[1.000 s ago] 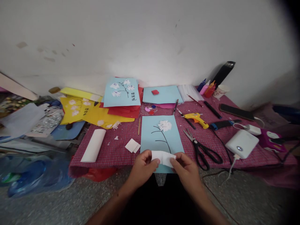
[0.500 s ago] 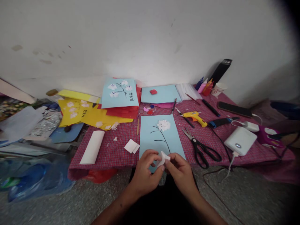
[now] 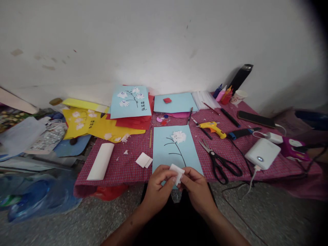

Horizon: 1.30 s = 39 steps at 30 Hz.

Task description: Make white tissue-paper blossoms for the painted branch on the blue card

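Observation:
My left hand (image 3: 161, 184) and my right hand (image 3: 196, 186) both pinch a small folded piece of white tissue paper (image 3: 177, 172) above the table's front edge. Under and beyond them lies a light blue sheet (image 3: 164, 159) with a drawn dark stem and branches. A ruffled white paper flower (image 3: 178, 136) sits at the top of that stem. Left of the sheet, two folded white paper squares (image 3: 143, 160) overlap on the cloth. Farther left is a folded white paper roll (image 3: 100, 162). Black-handled scissors (image 3: 217, 160) lie open to the right of the sheet.
On the checked tablecloth (image 3: 128, 177) are a yellow glue gun (image 3: 212, 128), a blue-handled cutter (image 3: 241, 133) and a white power bank (image 3: 262, 153) with cables. Behind stand paint bottles (image 3: 226, 95), a paper cup (image 3: 238, 97) and a finished blue flower card (image 3: 129, 102).
The tissue paper was loosely bent with raised corners; now it is folded flatter into a small rectangle. Both hands have shifted only slightly, and their fingers have changed position on the paper.

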Each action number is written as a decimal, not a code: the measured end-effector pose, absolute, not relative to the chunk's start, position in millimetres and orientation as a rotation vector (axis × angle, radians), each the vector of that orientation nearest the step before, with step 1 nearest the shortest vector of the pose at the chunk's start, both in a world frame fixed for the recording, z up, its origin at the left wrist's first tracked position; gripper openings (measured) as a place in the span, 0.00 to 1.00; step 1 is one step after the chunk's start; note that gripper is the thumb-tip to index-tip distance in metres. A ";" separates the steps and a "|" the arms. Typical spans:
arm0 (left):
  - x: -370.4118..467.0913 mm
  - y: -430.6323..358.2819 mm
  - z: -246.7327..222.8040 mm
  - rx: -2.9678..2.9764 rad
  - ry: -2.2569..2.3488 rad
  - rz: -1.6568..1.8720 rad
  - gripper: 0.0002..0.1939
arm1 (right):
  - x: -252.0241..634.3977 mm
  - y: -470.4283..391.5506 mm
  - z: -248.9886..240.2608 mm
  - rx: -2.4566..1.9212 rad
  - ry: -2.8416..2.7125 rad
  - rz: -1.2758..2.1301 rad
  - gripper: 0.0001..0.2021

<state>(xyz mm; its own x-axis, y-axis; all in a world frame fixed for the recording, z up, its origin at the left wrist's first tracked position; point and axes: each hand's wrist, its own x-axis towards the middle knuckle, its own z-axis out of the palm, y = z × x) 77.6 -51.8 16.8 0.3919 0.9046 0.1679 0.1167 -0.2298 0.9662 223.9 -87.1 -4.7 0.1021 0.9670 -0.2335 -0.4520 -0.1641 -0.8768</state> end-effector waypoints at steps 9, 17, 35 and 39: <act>78.2 -53.8 8.8 1.501 0.983 0.960 0.07 | 220.9 -85.9 -7.7 -1.021 -0.488 1.493 0.07; 82.0 -55.3 12.2 1.192 0.997 0.912 0.24 | 221.9 -86.3 -7.1 -1.046 -0.489 1.498 0.08; 82.1 -52.6 20.2 1.086 0.872 0.787 0.19 | 223.5 -90.7 10.2 -1.224 -0.781 1.264 0.10; 87.6 -56.8 12.3 1.022 0.888 0.835 0.10 | 218.1 -93.1 7.8 -1.157 -0.716 1.273 0.08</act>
<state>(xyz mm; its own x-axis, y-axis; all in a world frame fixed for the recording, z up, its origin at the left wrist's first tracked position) 87.6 -56.8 12.3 0.4011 0.8907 -0.2137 -0.1592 0.2975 0.9413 218.1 -93.1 7.8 0.2084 0.9616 -0.1786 -0.3469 -0.0980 -0.9328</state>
